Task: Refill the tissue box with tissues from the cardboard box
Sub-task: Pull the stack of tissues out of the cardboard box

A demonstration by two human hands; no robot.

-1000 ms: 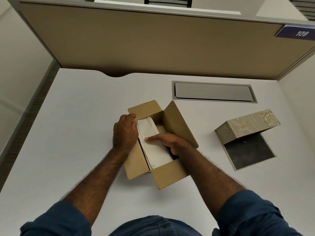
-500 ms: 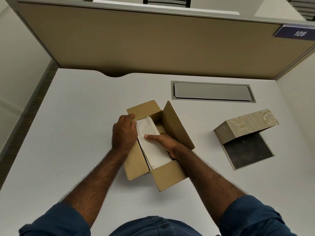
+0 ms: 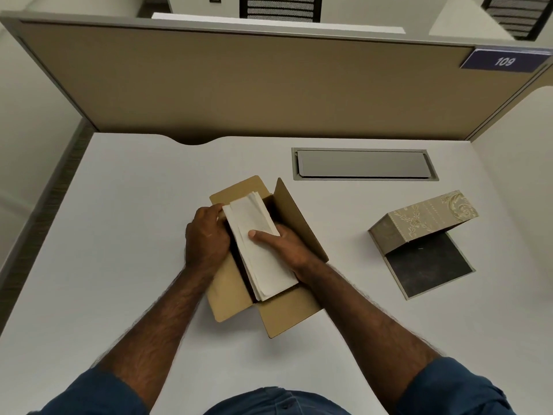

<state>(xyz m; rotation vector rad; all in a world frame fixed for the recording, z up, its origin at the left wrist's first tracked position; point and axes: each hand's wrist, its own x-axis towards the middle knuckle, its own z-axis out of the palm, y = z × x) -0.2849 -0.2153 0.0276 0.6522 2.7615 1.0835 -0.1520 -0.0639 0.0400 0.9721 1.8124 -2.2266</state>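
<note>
Your left hand [image 3: 206,241] and right hand [image 3: 282,245] clamp the white tissue stack [image 3: 257,244], both grips closed, tilting it clear of the brown cardboard box [image 3: 287,316] at frame centre.

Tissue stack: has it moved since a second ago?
Yes. The tissue stack has come up out of the cardboard box; its far end now overlaps the box's far flap, between left hand and right hand.
</note>
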